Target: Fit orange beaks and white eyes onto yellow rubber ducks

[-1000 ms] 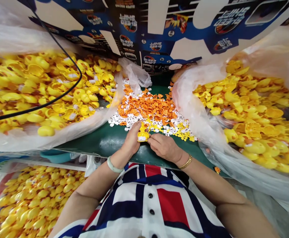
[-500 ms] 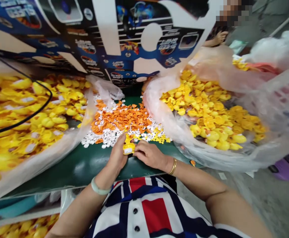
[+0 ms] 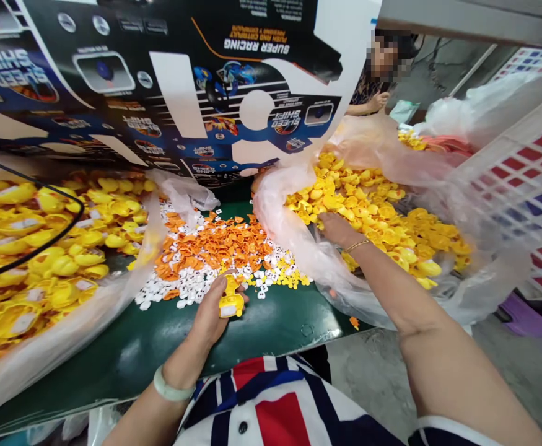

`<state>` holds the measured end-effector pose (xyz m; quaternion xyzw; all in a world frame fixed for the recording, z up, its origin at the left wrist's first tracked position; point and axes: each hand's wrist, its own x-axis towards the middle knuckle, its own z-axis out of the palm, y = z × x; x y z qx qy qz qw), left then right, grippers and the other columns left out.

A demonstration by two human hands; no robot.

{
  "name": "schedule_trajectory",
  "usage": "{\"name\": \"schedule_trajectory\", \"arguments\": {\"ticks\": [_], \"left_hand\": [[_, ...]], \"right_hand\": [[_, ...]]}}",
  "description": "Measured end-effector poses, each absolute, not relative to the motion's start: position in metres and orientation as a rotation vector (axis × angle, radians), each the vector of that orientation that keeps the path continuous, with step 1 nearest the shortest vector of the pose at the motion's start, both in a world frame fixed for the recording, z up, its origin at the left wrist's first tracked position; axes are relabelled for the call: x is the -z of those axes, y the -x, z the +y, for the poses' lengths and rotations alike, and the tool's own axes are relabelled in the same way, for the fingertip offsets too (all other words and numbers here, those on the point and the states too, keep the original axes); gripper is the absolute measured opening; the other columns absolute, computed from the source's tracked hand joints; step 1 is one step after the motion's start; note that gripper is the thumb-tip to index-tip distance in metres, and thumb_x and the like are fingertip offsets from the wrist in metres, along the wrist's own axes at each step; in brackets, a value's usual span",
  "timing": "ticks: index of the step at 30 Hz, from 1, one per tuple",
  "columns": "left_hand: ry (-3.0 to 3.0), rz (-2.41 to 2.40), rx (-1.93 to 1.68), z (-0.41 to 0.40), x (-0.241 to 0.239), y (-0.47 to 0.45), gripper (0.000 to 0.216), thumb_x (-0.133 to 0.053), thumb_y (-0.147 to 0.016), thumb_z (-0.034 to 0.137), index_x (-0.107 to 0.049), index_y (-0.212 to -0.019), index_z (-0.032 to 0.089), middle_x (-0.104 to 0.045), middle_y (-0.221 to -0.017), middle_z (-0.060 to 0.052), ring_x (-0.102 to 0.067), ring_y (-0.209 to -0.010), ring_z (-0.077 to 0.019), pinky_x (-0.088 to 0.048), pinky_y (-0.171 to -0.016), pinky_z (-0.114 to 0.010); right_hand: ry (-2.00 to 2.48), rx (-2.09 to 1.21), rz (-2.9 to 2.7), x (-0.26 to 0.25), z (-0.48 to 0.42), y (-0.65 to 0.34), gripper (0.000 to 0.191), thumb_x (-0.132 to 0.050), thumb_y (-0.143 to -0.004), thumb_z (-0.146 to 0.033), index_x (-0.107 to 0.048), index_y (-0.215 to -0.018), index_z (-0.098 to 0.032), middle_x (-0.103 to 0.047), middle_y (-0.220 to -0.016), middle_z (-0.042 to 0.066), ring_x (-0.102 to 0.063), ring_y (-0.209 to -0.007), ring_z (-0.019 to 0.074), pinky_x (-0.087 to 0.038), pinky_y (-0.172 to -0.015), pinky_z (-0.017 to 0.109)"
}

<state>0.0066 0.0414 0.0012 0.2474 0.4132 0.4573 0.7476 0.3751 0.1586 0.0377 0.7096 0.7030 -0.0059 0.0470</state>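
Note:
My left hand (image 3: 212, 310) is closed around a yellow plastic toy part (image 3: 231, 298) that has a white patch on it, held just above the green tabletop (image 3: 271, 328). My right hand (image 3: 338, 229) reaches into the right plastic bag (image 3: 277, 207), at the near edge of a heap of yellow plastic pieces (image 3: 368, 192). Its fingertips are hidden among the pieces, so I cannot see whether they grip one. Beyond my left hand lie a pile of small orange pieces (image 3: 215, 244), white pieces with dark marks (image 3: 178, 288) and small yellow pieces (image 3: 289, 272).
At left, another plastic bag (image 3: 126, 297) holds yellow shells with white patches (image 3: 61, 248); a black cable (image 3: 66, 229) crosses it. Printed cardboard (image 3: 173, 80) stands behind the table. A white plastic basket (image 3: 531, 186) is at right. Another person (image 3: 368, 93) is at the back right.
My right hand has left the yellow toy part and moved right and forward into the bag. My left hand still holds the part. The view has shifted slightly.

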Motion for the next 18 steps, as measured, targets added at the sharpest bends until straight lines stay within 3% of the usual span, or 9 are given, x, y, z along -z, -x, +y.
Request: {"name": "schedule_trajectory", "arguments": {"ticks": [7, 11, 15, 18], "left_hand": [[-0.478, 0.896, -1.038, 0.041, 0.002, -0.002, 0.047, -0.071, -0.078, 0.044, -0.055, -0.116, 0.019, -0.067, -0.079, -0.003, -0.069, -0.061, -0.0193, -0.053, -0.049, -0.026], [-0.379, 0.855, -1.099, 0.042, -0.004, -0.001, 0.035, -0.067, -0.081, 0.042, -0.058, -0.103, 0.017, -0.067, -0.076, -0.004, -0.068, -0.062, -0.0194, -0.052, -0.05, -0.027], [-0.349, 0.84, -1.094, 0.04, -0.01, -0.001, 0.038, -0.064, -0.083, 0.045, -0.058, -0.108, 0.016, -0.067, -0.076, -0.005, -0.068, -0.061, -0.0199, -0.053, -0.051, -0.028], [-0.353, 0.871, -1.064, 0.034, -0.012, 0.004, 0.04, -0.065, -0.082, 0.045, -0.058, -0.11, 0.016, -0.068, -0.077, -0.006, -0.068, -0.06, -0.02, -0.052, -0.05, -0.027]], "right_hand": [[-2.188, -0.182, 2.238, -0.073, 0.116, -0.373, 0.034, -0.055, -0.092, -0.039, -0.065, -0.112, -0.013, -0.063, -0.113, 0.015, -0.055, -0.107, 0.0293, -0.042, -0.084, 0.036], [-1.981, -0.174, 2.689, -0.083, 0.058, -0.321, 0.032, -0.057, -0.091, -0.051, -0.067, -0.096, -0.02, -0.066, -0.092, 0.008, -0.059, -0.093, 0.0243, -0.04, -0.073, 0.032], [-1.406, 0.148, 2.995, -0.046, 0.007, -0.249, 0.028, -0.053, -0.098, -0.04, -0.064, -0.079, -0.022, -0.062, -0.077, 0.004, -0.055, -0.075, 0.0192, -0.04, -0.063, 0.032], [-1.375, 0.207, 3.117, -0.016, -0.009, -0.227, 0.028, -0.047, -0.1, -0.037, -0.066, -0.086, -0.022, -0.063, -0.082, 0.005, -0.056, -0.078, 0.02, -0.045, -0.067, 0.033]]}}
